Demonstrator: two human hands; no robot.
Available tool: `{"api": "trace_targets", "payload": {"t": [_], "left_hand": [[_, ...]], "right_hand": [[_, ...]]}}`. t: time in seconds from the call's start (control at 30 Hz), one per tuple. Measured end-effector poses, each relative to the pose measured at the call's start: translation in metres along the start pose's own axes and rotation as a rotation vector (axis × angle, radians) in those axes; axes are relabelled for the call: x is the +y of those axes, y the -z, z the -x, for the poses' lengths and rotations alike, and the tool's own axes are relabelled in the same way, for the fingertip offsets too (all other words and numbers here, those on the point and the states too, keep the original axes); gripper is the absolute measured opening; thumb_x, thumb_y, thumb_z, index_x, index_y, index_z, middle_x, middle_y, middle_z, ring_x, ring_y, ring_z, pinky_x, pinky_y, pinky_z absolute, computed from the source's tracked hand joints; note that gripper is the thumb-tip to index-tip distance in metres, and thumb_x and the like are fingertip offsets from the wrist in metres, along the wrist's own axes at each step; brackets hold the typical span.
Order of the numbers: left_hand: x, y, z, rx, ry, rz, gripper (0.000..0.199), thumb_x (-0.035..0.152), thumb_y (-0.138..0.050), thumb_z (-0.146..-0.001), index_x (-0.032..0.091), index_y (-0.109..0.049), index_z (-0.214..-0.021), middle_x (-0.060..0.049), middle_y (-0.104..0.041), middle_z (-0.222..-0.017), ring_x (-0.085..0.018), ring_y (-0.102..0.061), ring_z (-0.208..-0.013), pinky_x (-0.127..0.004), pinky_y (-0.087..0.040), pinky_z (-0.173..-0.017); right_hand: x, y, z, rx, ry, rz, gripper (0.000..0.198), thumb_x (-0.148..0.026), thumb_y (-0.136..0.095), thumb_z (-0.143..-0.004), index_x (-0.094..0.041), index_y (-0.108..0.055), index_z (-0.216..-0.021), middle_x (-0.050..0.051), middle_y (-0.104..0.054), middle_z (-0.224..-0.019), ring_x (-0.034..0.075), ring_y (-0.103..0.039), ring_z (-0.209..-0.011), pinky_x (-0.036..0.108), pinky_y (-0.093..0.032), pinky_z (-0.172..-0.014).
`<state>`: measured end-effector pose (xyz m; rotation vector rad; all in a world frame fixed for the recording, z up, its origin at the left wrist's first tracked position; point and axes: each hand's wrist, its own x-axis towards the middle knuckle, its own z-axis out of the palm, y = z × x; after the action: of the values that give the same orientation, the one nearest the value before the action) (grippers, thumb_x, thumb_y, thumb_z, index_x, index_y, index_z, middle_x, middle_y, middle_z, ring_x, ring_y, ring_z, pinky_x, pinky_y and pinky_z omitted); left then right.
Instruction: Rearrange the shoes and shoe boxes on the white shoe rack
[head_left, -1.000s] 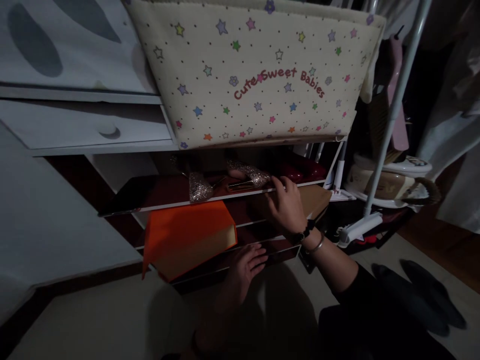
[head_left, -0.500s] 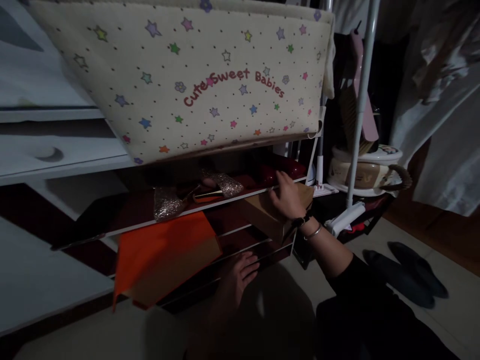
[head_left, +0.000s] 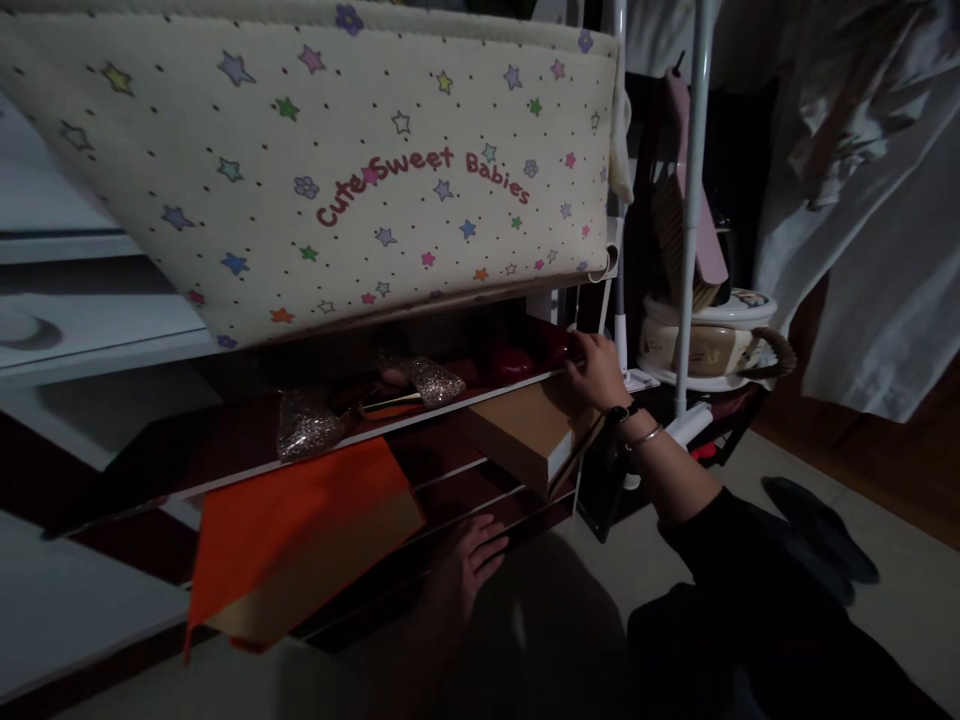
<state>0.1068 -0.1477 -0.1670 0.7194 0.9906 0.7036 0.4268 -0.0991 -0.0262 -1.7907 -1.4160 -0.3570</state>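
My right hand (head_left: 598, 370), with a dark bracelet and a silver bangle at the wrist, is at the right end of the upper rack shelf. Its fingers are closed on the end of a shiny dark red shoe (head_left: 550, 342); the fingertips are partly hidden. Another red shoe (head_left: 510, 360) lies beside it. Below the right hand, a brown cardboard box (head_left: 525, 425) sticks out from the rack. Lower down, my left hand (head_left: 474, 550) hangs in front of the rack, fingers stretched, holding nothing. Glittery shoes (head_left: 435, 382) stand further left on the shelf.
A star-printed fabric bin (head_left: 420, 120) overhangs the shelf. An orange box (head_left: 300, 540) juts out at lower left. To the right are a white pole (head_left: 690, 200), a pink brush (head_left: 705, 220) and a lidded pot (head_left: 697, 345). Dark shoes (head_left: 821, 530) lie on the floor.
The view has shifted, moving the bin and shelf leftward in the picture. My right hand has moved right along the shelf edge onto the red shoe's end, uncovering more of the brown box.
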Motion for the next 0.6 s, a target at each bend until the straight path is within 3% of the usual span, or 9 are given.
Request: {"api": "trace_targets", "payload": {"t": [0.13, 0.23, 0.43, 0.53, 0.6], "left_hand": [[-0.004, -0.002, -0.002, -0.008, 0.000, -0.016, 0.032, 0.034, -0.057, -0.096, 0.016, -0.063, -0.123, -0.023, -0.062, -0.145, -0.032, -0.066, -0.129, -0.050, -0.043, -0.119], [-0.007, -0.004, -0.003, -0.002, 0.000, -0.033, 0.032, 0.032, -0.059, -0.094, 0.017, -0.063, -0.121, -0.023, -0.063, -0.143, -0.032, -0.066, -0.129, -0.051, -0.044, -0.118], [-0.005, -0.009, 0.001, -0.040, -0.018, -0.061, 0.031, 0.030, -0.058, -0.093, 0.015, -0.062, -0.121, -0.023, -0.064, -0.141, -0.031, -0.070, -0.122, -0.050, -0.045, -0.117], [-0.005, -0.011, -0.002, -0.017, -0.004, -0.045, 0.031, 0.030, -0.056, -0.094, 0.015, -0.063, -0.120, -0.023, -0.065, -0.139, -0.032, -0.071, -0.120, -0.051, -0.045, -0.116], [-0.006, -0.010, -0.005, -0.009, -0.003, -0.036, 0.031, 0.029, -0.056, -0.094, 0.014, -0.063, -0.120, -0.024, -0.065, -0.139, -0.032, -0.071, -0.119, -0.050, -0.046, -0.115]], "right_hand": [[-0.003, -0.001, 0.018, -0.023, 0.116, -0.140, 0.057, -0.023, -0.059, -0.087, -0.011, -0.062, -0.143, 0.020, -0.057, -0.142, 0.032, -0.054, -0.134, 0.050, -0.044, -0.119], [-0.002, -0.002, 0.030, -0.043, 0.125, -0.237, 0.061, -0.022, -0.058, -0.087, -0.012, -0.057, -0.148, 0.020, -0.051, -0.156, 0.031, -0.049, -0.146, 0.051, -0.040, -0.124], [-0.004, -0.004, 0.046, -0.140, 0.169, -0.287, 0.077, -0.019, -0.057, -0.087, -0.017, -0.039, -0.162, 0.018, -0.021, -0.175, 0.030, -0.029, -0.161, 0.054, -0.036, -0.126], [-0.005, -0.001, 0.050, -0.137, 0.171, -0.268, 0.078, -0.016, -0.056, -0.085, -0.017, -0.039, -0.162, 0.017, -0.021, -0.175, 0.030, -0.028, -0.162, 0.055, -0.036, -0.126], [-0.010, 0.008, 0.057, -0.017, 0.123, -0.276, 0.072, -0.018, -0.053, -0.088, -0.016, -0.043, -0.159, 0.018, -0.029, -0.172, 0.031, -0.031, -0.160, 0.056, -0.036, -0.126]]}}
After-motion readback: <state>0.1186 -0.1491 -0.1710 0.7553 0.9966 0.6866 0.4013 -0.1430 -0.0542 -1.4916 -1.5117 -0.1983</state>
